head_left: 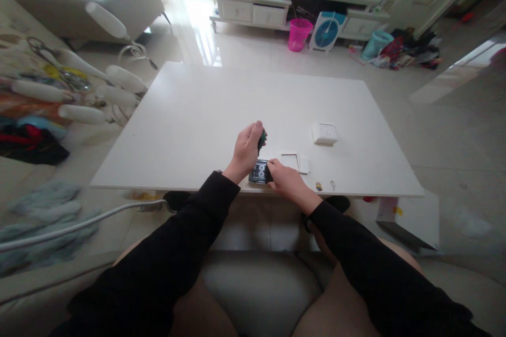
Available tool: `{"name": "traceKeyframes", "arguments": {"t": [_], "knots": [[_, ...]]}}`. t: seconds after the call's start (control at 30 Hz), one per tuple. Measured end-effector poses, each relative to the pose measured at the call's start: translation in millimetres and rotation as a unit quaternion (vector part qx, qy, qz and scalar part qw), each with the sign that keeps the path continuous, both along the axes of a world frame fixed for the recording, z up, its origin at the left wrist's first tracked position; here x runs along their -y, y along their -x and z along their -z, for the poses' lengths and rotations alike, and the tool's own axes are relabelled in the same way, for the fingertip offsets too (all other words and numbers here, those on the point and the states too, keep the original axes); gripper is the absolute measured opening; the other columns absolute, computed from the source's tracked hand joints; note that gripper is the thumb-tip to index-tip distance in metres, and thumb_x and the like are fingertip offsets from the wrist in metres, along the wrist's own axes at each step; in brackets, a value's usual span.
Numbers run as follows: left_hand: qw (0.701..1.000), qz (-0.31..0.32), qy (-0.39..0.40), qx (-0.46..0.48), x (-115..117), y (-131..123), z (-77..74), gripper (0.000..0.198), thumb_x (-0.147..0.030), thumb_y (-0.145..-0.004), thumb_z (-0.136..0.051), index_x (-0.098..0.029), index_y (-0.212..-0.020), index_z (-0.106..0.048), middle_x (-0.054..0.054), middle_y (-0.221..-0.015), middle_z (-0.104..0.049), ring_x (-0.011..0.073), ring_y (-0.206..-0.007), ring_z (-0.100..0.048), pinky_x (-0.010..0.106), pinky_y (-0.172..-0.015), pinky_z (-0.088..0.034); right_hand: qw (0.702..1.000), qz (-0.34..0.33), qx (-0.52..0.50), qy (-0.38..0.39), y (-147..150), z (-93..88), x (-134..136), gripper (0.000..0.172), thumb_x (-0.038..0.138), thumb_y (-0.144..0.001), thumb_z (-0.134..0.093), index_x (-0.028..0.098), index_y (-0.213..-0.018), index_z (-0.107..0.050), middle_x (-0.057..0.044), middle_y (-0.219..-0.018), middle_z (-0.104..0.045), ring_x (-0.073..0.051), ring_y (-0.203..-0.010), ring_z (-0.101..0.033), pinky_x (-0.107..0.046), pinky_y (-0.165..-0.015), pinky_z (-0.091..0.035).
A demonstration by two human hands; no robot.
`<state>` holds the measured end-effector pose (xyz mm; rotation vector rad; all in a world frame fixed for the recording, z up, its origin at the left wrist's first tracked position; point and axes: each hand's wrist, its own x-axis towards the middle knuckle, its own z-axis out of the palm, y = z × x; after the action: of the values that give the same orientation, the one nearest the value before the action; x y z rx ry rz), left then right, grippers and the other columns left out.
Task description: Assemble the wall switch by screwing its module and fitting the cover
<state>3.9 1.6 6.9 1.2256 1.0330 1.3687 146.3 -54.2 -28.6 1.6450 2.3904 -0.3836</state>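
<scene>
My left hand (247, 148) is closed round the dark green handle of a screwdriver (262, 139), held upright above a small dark switch module (259, 172) near the front edge of the white table (197, 116). My right hand (285, 179) grips the right side of that module and presses it to the table. Just beyond my right hand lie a white square frame (290, 160) and a white cover piece (304, 165). Whether the screwdriver tip touches the module is hidden by my hand.
A white wall socket (324, 133) lies further right on the table. Two small screws (326, 186) rest near the front edge. A rack with white pegs (98, 89) stands left. A pink basket (299, 34), a fan (327, 31) and a cabinet stand beyond.
</scene>
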Motion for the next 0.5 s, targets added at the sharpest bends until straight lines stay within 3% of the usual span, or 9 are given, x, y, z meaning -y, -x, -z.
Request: {"name": "traceKeyframes", "arguments": {"t": [0.13, 0.23, 0.37, 0.5], "knots": [[1.0, 0.01, -0.016, -0.013, 0.0, 3.0, -1.0, 0.067, -0.074, -0.097, -0.037, -0.02, -0.062, -0.054, 0.001, -0.055, -0.052, 0.0106, -0.051, -0.049, 0.025, -0.049, -0.04, 1.0, 0.003, 0.002, 0.0, -0.3, -0.1, -0.2, 0.042, 0.03, -0.091, -0.067, 0.017, -0.128, -0.051, -0.015, -0.135, -0.058, -0.027, -0.096, -0.073, -0.036, -0.077, -0.056], [0.996, 0.087, 0.004, 0.014, -4.1, 5.0, -0.1, 0.067, -0.073, -0.098, -0.032, -0.021, -0.061, -0.051, -0.001, -0.048, -0.049, 0.0101, -0.045, -0.044, 0.025, -0.046, -0.037, 1.0, 0.006, -0.003, 0.011, -0.2, -1.0, 0.5, 0.046, 0.03, -0.092, -0.066, 0.017, -0.132, -0.049, -0.016, -0.138, -0.056, -0.028, -0.101, -0.072, -0.036, -0.081, -0.056], [0.981, 0.189, 0.026, 0.042, -7.6, 6.6, 2.7, 0.055, -0.065, -0.098, -0.04, -0.022, -0.064, -0.049, -0.003, -0.044, -0.047, 0.0098, -0.041, -0.042, 0.025, -0.045, -0.035, 1.0, -0.007, -0.025, 0.013, 0.4, -1.9, 2.1, 0.055, 0.028, -0.091, -0.065, 0.019, -0.141, -0.044, -0.016, -0.144, -0.053, -0.028, -0.107, -0.071, -0.036, -0.084, -0.056], [0.982, 0.183, 0.018, 0.04, -5.2, 8.8, 5.8, 0.046, -0.059, -0.094, -0.046, -0.021, -0.068, -0.05, -0.002, -0.052, -0.051, 0.01, -0.047, -0.046, 0.025, -0.051, -0.041, 1.0, -0.01, -0.028, 0.01, 1.4, -2.3, 2.0, 0.054, 0.028, -0.092, -0.065, 0.019, -0.141, -0.045, -0.016, -0.144, -0.054, -0.029, -0.106, -0.071, -0.036, -0.083, -0.057]]}}
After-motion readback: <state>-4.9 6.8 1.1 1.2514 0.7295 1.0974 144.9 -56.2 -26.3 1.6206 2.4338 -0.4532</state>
